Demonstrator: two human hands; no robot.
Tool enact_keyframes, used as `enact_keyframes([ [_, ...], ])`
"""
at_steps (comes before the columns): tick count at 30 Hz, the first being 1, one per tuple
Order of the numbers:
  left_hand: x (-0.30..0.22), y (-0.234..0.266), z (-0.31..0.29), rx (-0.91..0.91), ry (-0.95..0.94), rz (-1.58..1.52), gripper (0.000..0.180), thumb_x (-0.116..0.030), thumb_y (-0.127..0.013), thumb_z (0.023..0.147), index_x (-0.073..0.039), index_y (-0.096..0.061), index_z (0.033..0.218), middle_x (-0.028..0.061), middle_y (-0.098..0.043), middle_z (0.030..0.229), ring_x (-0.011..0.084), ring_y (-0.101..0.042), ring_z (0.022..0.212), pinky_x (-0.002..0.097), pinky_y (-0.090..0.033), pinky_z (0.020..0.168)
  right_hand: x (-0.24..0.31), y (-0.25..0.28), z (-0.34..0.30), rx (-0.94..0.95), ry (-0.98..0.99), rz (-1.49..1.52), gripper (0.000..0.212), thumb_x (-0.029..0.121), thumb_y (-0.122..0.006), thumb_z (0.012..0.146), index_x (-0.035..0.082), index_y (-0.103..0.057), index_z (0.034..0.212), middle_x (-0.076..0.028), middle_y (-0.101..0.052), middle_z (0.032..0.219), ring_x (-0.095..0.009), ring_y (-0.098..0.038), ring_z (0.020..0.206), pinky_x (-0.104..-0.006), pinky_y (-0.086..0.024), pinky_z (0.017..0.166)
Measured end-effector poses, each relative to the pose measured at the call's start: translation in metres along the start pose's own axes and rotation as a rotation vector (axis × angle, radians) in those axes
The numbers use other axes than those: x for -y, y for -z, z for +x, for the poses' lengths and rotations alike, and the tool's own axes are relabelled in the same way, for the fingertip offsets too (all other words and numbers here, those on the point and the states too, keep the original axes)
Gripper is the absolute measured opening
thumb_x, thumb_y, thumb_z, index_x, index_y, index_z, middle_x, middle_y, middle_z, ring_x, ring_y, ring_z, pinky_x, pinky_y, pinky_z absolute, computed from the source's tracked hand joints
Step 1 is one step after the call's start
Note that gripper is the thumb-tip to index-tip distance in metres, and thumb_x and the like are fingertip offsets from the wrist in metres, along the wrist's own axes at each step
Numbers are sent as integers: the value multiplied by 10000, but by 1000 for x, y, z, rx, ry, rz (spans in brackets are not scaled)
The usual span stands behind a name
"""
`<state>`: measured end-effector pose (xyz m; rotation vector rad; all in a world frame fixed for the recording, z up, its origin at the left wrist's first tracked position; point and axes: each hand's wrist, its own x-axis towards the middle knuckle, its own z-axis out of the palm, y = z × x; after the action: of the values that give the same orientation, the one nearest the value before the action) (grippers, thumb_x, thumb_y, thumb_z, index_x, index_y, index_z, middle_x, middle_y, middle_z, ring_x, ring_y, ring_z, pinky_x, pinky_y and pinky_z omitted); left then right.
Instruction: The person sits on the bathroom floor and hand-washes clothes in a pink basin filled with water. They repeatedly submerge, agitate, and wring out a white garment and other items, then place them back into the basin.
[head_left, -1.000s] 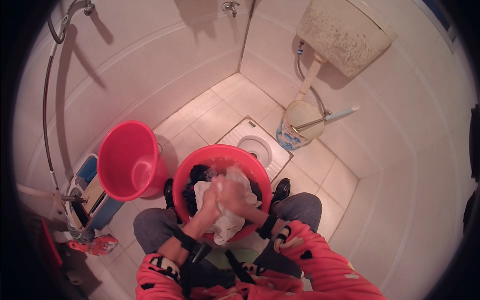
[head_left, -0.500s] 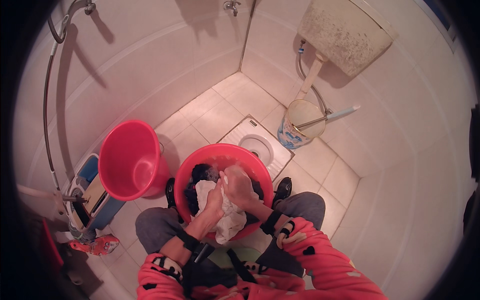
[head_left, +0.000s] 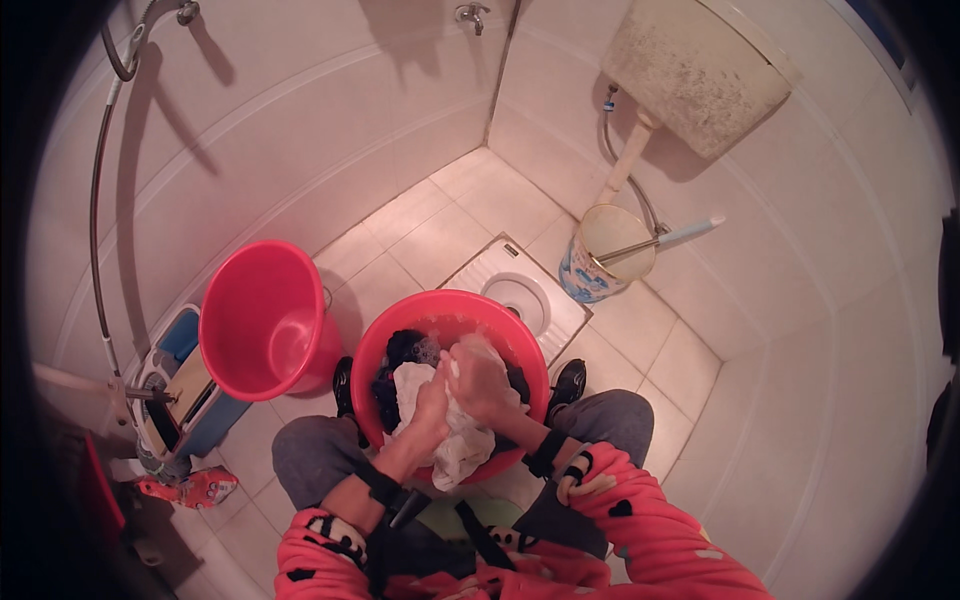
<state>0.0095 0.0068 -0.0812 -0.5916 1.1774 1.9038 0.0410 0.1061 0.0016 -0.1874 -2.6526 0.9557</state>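
Between my feet is a red plastic basin (head_left: 368,330) of wet laundry. A crumpled white cloth (head_left: 462,452) is bunched between my two hands; its kind of garment does not show. My left hand (head_left: 430,408) closes around it from the left. Against it presses my right hand (head_left: 480,385), also closed on the cloth, and some white fabric shows past its knuckles. The lower end of the cloth hangs toward the basin's near rim. Dark clothes (head_left: 403,347) with suds on them lie under and around the cloth.
An empty red bucket (head_left: 262,320) stands at the left, beside a blue-and-grey mop bucket (head_left: 215,420). Beyond the basin is a squat toilet (head_left: 500,275). A patterned bin (head_left: 590,270) holding a brush (head_left: 685,230) stands to its right. A red packet (head_left: 195,488) lies at lower left.
My right hand has turned and slid slightly down against the left one, and more white fabric shows beyond its knuckles. The whole view has shifted a little.
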Motion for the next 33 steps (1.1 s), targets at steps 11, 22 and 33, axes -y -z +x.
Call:
enact_keyframes([
  [11,5,-3,-1,-17,-13,32,438,-459,-478,965,-60,-587,1110,64,-640,1012,178,-621,913,340,-514,796,-6,-1,2,-79,-22,-37,208,196,-570,873,31,-530,753,-178,-548,745,-396,-558,719,-483,-426,609],
  [22,12,6,12,71,75,-88,458,-455,-495,954,-59,-580,1168,82,-647,1068,225,-626,952,377,-510,840,-2,2,1,-150,-7,-97,205,252,-524,906,66,-533,820,-156,-604,733,-393,-595,681,-492,-457,595],
  [33,-5,-8,-15,100,70,-222,372,-401,-495,967,-71,-585,1112,65,-639,1093,196,-616,986,351,-509,856,-3,-6,-6,0,-52,-31,250,291,-509,919,50,-537,859,-195,-569,748,-412,-572,723,-500,-429,628],
])
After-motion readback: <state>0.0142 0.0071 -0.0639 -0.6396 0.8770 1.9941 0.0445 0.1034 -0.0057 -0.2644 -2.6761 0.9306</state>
